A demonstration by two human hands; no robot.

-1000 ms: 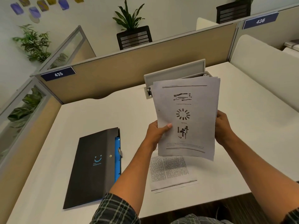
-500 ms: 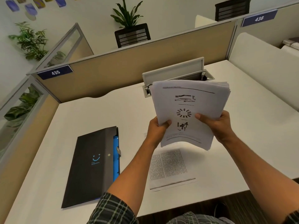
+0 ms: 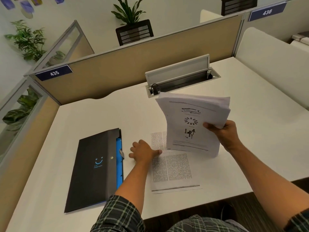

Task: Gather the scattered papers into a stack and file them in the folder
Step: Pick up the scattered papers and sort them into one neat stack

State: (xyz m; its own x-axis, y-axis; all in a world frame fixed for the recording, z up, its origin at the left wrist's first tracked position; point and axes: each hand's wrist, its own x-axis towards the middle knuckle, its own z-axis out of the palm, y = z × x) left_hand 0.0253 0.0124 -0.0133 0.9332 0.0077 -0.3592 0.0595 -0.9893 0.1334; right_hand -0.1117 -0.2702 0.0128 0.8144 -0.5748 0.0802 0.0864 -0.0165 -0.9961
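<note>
My right hand grips a stack of printed papers by its right edge and holds it upright above the desk. Beneath it, loose text pages lie flat on the white desk. My left hand rests on the desk at the left edge of those pages, its thumb on the paper. A black folder with a blue inner edge and a smile logo lies shut to the left of my left hand.
An open cable tray with a raised lid sits at the back of the desk. Tan partition walls close the desk at the back and left. The desk's front edge is near my lap.
My left hand let go of the stack and dropped to the loose pages on the desk. My right hand now holds the stack alone, shifted right.
</note>
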